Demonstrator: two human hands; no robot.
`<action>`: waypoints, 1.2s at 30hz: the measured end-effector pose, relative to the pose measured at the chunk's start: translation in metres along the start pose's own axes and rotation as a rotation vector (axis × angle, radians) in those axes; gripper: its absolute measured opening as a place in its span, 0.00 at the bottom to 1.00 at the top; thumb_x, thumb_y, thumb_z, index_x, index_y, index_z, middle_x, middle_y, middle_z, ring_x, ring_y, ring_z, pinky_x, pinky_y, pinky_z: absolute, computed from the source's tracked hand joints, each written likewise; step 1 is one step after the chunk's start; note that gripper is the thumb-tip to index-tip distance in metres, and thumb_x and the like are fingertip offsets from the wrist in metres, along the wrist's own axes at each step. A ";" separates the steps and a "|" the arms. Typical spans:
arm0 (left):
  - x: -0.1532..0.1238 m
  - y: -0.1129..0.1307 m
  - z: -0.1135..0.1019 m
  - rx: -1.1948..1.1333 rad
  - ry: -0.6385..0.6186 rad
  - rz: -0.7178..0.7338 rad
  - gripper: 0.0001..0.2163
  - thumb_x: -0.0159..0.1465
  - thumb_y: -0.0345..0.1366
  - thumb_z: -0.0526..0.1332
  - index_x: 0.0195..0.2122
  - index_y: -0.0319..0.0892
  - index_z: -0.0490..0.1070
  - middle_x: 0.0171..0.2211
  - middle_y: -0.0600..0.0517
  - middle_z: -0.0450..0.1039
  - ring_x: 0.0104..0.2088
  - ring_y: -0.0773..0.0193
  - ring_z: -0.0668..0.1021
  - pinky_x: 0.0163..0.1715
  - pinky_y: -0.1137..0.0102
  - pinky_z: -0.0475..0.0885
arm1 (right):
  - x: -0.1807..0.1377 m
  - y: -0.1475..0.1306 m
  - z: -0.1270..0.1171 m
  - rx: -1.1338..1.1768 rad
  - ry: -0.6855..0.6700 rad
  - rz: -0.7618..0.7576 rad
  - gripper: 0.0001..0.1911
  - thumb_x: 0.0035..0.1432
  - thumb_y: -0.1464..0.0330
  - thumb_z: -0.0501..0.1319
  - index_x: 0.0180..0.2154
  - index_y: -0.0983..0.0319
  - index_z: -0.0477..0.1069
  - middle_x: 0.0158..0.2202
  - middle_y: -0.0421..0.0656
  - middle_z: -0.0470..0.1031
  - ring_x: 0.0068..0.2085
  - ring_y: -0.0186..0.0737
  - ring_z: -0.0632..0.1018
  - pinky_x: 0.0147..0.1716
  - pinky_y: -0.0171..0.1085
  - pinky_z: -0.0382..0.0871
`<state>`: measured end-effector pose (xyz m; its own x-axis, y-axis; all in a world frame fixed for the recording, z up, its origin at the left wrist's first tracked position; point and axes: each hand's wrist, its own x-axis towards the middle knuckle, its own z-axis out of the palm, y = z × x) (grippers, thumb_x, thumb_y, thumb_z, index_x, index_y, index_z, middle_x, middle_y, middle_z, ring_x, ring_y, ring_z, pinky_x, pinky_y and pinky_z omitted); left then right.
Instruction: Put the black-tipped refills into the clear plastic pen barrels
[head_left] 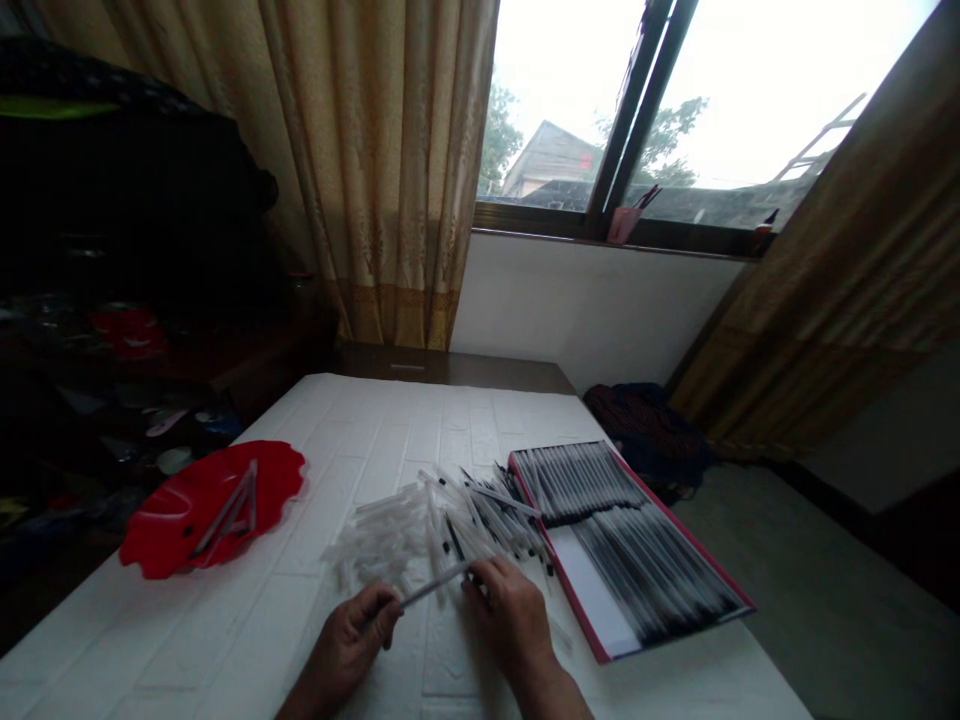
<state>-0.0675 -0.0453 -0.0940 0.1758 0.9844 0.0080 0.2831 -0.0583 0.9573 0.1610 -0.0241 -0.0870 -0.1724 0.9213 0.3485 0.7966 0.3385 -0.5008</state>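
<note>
A slim, greyish pen [435, 585] stretches between my two hands over the near part of the table. My left hand [354, 632] has its fingers closed on one end. Thumb and fingers of my right hand [511, 608] pinch the other end. Just beyond them lies a loose heap of clear plastic pen tubes [382, 530]. Mixed in to its right are dark pen parts [487, 515], some with black tips. To the right of my right hand sits a shallow pink-edged box [566, 575], holding two rows of clear pens with dark ends [652, 560].
A red wavy-rimmed plate [161, 505] with a few pens or tubes stands on the left of the white brick-patterned table [300, 610]. Dark clutter fills the far left. Behind are curtains [390, 180] and a window; bundled cloth [652, 430] lies beyond the box.
</note>
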 end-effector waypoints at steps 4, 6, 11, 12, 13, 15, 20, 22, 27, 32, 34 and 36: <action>-0.003 0.008 0.003 -0.026 0.048 -0.016 0.21 0.58 0.57 0.55 0.25 0.42 0.68 0.19 0.58 0.60 0.23 0.69 0.65 0.26 0.74 0.62 | 0.000 0.004 -0.005 0.255 0.065 0.066 0.12 0.58 0.70 0.54 0.37 0.59 0.77 0.35 0.47 0.80 0.37 0.46 0.79 0.36 0.37 0.70; -0.004 0.011 0.005 -0.035 0.068 -0.018 0.21 0.57 0.58 0.56 0.25 0.42 0.68 0.19 0.58 0.59 0.23 0.69 0.64 0.26 0.74 0.62 | 0.000 0.005 -0.008 0.457 0.084 0.164 0.13 0.59 0.66 0.54 0.38 0.61 0.77 0.34 0.48 0.80 0.35 0.45 0.80 0.34 0.36 0.71; -0.005 0.013 0.006 -0.014 0.063 -0.020 0.22 0.57 0.58 0.56 0.25 0.42 0.68 0.19 0.58 0.59 0.23 0.69 0.64 0.26 0.75 0.62 | 0.002 -0.004 -0.009 0.842 0.040 0.351 0.18 0.54 0.56 0.60 0.34 0.63 0.78 0.25 0.45 0.78 0.22 0.38 0.74 0.23 0.34 0.69; -0.004 0.012 0.005 -0.004 0.049 -0.016 0.22 0.57 0.58 0.56 0.25 0.42 0.68 0.19 0.58 0.59 0.23 0.69 0.64 0.26 0.75 0.63 | 0.002 -0.007 -0.009 0.880 0.038 0.360 0.17 0.53 0.55 0.61 0.32 0.63 0.78 0.24 0.44 0.77 0.21 0.37 0.73 0.22 0.33 0.68; -0.004 0.012 0.005 0.008 0.033 -0.010 0.21 0.57 0.58 0.56 0.25 0.42 0.68 0.20 0.58 0.60 0.23 0.69 0.65 0.26 0.75 0.63 | 0.002 -0.009 -0.008 0.909 0.039 0.367 0.17 0.52 0.55 0.62 0.30 0.63 0.78 0.23 0.43 0.77 0.21 0.36 0.73 0.22 0.33 0.67; -0.003 0.010 0.003 0.025 0.011 0.000 0.21 0.58 0.57 0.56 0.25 0.42 0.68 0.20 0.58 0.61 0.24 0.68 0.65 0.27 0.75 0.63 | 0.002 -0.011 -0.008 0.942 0.054 0.380 0.17 0.51 0.55 0.63 0.28 0.63 0.77 0.21 0.42 0.75 0.20 0.35 0.71 0.21 0.32 0.66; -0.001 0.005 0.000 0.012 0.024 -0.005 0.21 0.57 0.57 0.57 0.26 0.42 0.70 0.20 0.57 0.62 0.24 0.68 0.67 0.27 0.74 0.65 | 0.004 0.003 -0.016 1.026 0.249 0.534 0.18 0.49 0.54 0.64 0.30 0.63 0.74 0.20 0.40 0.75 0.18 0.32 0.69 0.17 0.31 0.62; -0.001 0.003 0.000 -0.009 0.082 -0.004 0.21 0.56 0.57 0.58 0.26 0.42 0.70 0.20 0.57 0.64 0.24 0.68 0.68 0.27 0.74 0.66 | 0.006 0.015 -0.024 1.096 0.366 0.654 0.19 0.46 0.53 0.66 0.30 0.63 0.72 0.19 0.39 0.75 0.16 0.30 0.67 0.14 0.29 0.58; -0.003 -0.003 0.003 -0.089 0.334 -0.069 0.20 0.53 0.57 0.60 0.32 0.44 0.70 0.22 0.58 0.67 0.23 0.68 0.70 0.23 0.75 0.67 | 0.009 0.025 -0.038 1.176 0.543 0.752 0.21 0.38 0.55 0.69 0.29 0.62 0.69 0.22 0.41 0.79 0.18 0.32 0.71 0.12 0.26 0.55; -0.002 -0.016 0.002 -0.129 0.404 -0.129 0.24 0.53 0.59 0.60 0.40 0.44 0.68 0.20 0.59 0.67 0.20 0.69 0.70 0.18 0.75 0.66 | 0.006 0.004 -0.017 1.057 0.360 0.649 0.18 0.42 0.57 0.67 0.30 0.63 0.70 0.27 0.47 0.81 0.21 0.36 0.75 0.13 0.28 0.59; -0.002 -0.018 0.002 -0.136 0.390 -0.124 0.26 0.52 0.60 0.60 0.40 0.43 0.69 0.20 0.59 0.66 0.19 0.68 0.70 0.18 0.75 0.66 | 0.005 -0.003 -0.005 1.008 0.299 0.593 0.15 0.46 0.58 0.65 0.30 0.63 0.70 0.28 0.48 0.81 0.22 0.38 0.76 0.13 0.29 0.60; -0.002 -0.016 0.004 -0.139 0.419 -0.116 0.26 0.51 0.61 0.59 0.40 0.43 0.69 0.19 0.59 0.66 0.18 0.69 0.69 0.17 0.75 0.66 | 0.005 -0.007 0.004 0.958 0.256 0.537 0.13 0.48 0.58 0.64 0.30 0.62 0.70 0.27 0.47 0.81 0.23 0.39 0.77 0.16 0.31 0.65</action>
<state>-0.0681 -0.0468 -0.1104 -0.2547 0.9669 -0.0130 0.1445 0.0514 0.9882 0.1524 -0.0213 -0.0850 0.2706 0.9627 0.0023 -0.0603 0.0193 -0.9980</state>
